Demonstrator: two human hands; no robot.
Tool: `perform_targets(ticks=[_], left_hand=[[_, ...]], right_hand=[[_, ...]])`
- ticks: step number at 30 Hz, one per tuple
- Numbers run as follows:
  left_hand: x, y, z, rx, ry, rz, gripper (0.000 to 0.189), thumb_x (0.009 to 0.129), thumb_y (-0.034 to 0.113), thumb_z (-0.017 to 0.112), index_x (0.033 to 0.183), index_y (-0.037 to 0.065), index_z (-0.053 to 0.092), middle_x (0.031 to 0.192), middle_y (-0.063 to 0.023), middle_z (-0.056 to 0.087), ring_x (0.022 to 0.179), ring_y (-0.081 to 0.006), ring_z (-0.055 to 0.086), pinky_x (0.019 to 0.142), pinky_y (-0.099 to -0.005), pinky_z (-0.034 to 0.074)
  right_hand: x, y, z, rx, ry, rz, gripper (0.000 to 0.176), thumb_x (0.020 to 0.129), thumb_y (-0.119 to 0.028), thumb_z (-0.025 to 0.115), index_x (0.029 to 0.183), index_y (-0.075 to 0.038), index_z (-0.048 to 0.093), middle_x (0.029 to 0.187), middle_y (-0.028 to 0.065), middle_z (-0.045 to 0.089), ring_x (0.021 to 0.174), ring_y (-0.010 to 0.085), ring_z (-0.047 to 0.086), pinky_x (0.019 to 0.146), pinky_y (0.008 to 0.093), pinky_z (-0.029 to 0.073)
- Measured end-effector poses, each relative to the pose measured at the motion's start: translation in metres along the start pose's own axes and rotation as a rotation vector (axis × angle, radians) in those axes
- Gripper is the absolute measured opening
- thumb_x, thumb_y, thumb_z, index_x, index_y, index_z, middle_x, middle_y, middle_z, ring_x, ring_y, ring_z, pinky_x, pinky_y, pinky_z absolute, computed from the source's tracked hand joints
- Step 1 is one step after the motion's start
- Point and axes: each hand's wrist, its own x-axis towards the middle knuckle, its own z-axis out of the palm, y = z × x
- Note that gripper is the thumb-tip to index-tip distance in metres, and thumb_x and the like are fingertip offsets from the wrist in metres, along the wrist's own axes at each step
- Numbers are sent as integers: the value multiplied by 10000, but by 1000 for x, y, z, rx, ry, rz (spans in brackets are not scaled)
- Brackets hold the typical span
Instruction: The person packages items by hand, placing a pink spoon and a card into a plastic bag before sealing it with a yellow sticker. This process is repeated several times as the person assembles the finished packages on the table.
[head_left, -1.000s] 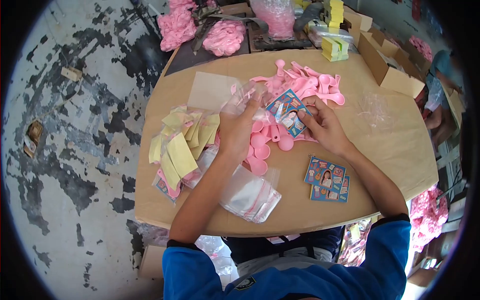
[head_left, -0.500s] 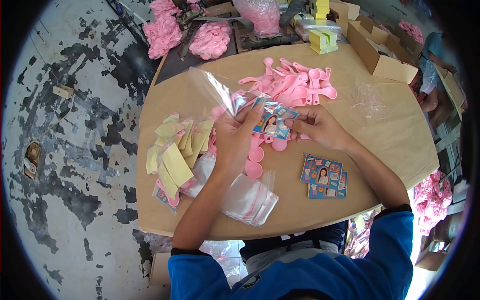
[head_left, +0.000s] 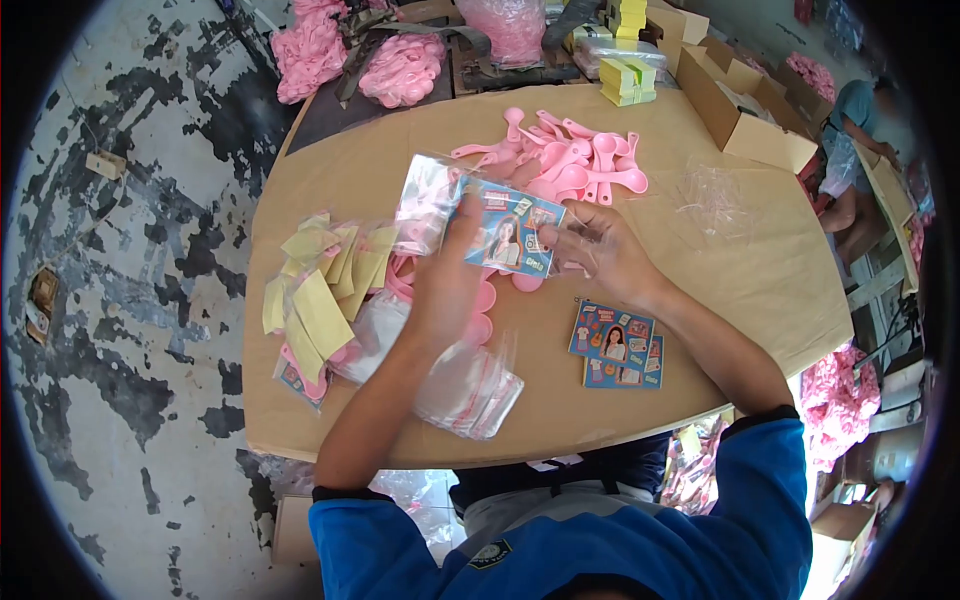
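A blue printed card with a portrait on it sits inside a clear plastic bag, whose shiny end sticks out to the left. My left hand grips the bagged card at its left side, thumb across the front. At the right edge, my right hand has its fingers curled on the clear film. Behind and under the card lies a pile of pink measuring spoons. More blue cards lie stacked by my right forearm. Flat clear bags are beside my left forearm.
Filled packets with yellow paper slips lie at the table's left. Thin clear scraps are on the right. A cardboard box and yellow bundles stand at the back. Another person sits at the far right.
The bagged card has turned flatter toward me, and the bag's loose end has swung down to the left. My right hand has drawn to the card's right edge. The whole view shifted slightly.
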Motion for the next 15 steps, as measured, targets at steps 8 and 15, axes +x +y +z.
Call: perform_targets(ticks=[8, 15], left_hand=[[-1, -20, -14, 518, -307, 258, 351, 851, 16, 668, 1167, 63, 524, 1206, -125, 585, 1114, -185, 564, 901, -321, 502], [10, 10, -24, 440, 47, 363, 407, 782, -35, 706, 1143, 40, 536, 1161, -136, 611, 1049, -177, 596, 889, -313, 512]], right_hand=[[-3, -4, -11, -92, -92, -168, 114, 905, -117, 637, 919, -6, 658, 870, 44, 655, 719, 63, 563, 628, 240, 467], [23, 1, -102, -1156, 242, -335, 232, 877, -177, 616, 1062, -48, 672, 1058, 121, 642, 940, 265, 609, 830, 404, 475]])
